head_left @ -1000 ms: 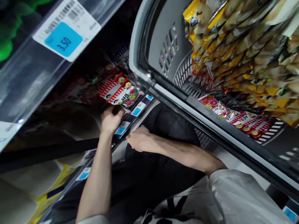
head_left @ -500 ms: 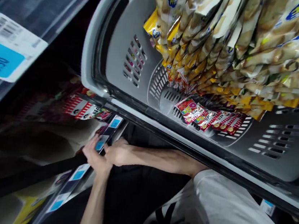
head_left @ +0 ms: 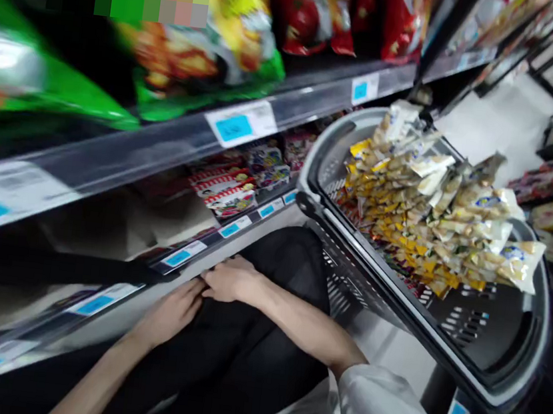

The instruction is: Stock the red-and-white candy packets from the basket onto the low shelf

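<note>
My left hand (head_left: 177, 310) and my right hand (head_left: 231, 279) meet at the fingertips above my dark-clad knee, close to the price strip (head_left: 206, 244) of the lower shelf. The fingers of both hands are curled and pressed together. Whatever they may hold is hidden. Beyond my right forearm is a grey shopping basket (head_left: 440, 348), tilted in view, with many snack bags (head_left: 408, 203) in white, brown and yellow packed upright inside. Red and white striped packets (head_left: 225, 191) stand on the lower shelf past my hands.
An upper shelf edge (head_left: 152, 151) with price tags crosses in front, bearing green bags (head_left: 187, 68) and red bags (head_left: 305, 9). A dark bar (head_left: 57, 271) lies along the lower shelf. At the far right, pale floor (head_left: 499, 117) runs between shelves.
The view has swung up and back, bringing the upper shelf bags and the aisle into sight. The basket appears farther right and smaller. My hands remain together, their fingers now more curled.
</note>
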### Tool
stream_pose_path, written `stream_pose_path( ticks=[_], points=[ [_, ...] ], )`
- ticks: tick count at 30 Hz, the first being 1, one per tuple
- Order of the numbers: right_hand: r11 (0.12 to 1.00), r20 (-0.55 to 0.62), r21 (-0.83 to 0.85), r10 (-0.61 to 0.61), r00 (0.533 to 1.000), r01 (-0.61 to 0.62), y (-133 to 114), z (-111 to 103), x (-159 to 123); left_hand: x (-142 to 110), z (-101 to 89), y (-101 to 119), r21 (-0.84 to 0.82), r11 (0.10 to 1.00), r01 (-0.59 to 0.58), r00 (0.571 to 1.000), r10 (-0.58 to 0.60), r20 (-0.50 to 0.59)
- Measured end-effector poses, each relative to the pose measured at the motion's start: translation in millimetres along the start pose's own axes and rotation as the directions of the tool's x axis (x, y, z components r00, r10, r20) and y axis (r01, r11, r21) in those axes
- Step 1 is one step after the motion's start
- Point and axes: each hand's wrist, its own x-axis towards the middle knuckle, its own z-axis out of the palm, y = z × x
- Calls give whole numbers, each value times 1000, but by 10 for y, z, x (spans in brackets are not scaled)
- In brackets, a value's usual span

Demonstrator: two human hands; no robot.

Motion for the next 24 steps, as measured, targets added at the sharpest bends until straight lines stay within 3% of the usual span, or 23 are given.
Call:
stream_pose_path(
  ticks=[6, 11, 13, 15, 17, 19, 21, 22, 23, 24],
  points=[
    [992, -26, -117, 50, 998, -53, 0, -37, -3, 148, -223, 309, -169, 982, 87, 996, -80, 49],
    [982, -149, -172, 54, 987, -80, -136, 45, -242, 129, -304, 359, -129, 986, 110, 994, -109, 14],
    [996, -105, -88, 2, 994, -12, -272, 18, -478, 114, -293, 395, -119, 986, 118, 993, -118, 0],
    [992, -56, 107, -57, 997, 63, -461, -107, -801, 106, -309, 435, -113, 986, 124, 992, -125, -1],
    [930, -22, 367, 12, 1000, -4, -677, -325, -1198, 106, -349, 464, -119, 984, 131, 991, -132, -3],
    [853, -14, 511, 129, 992, -104, -856, -597, -1647, 112, -384, 476, -155, 978, 140, 989, -145, -19],
    [833, -160, 535, 261, 952, -139, -923, -885, -2112, 123, -391, 477, -213, 965, 150, 986, -163, -41],
    [816, -257, 559, 337, 906, -145, -897, -1030, -2335, 130, -383, 474, -242, 958, 153, 984, -171, -55],
    [806, -378, 571, 427, 822, -156, -830, -1175, -2541, 136, -371, 471, -267, 951, 155, 982, -178, -65],
    [809, -503, 564, 495, 709, -164, -725, -1319, -2722, 142, -356, 467, -283, 946, 156, 980, -183, -71]
  ],
)
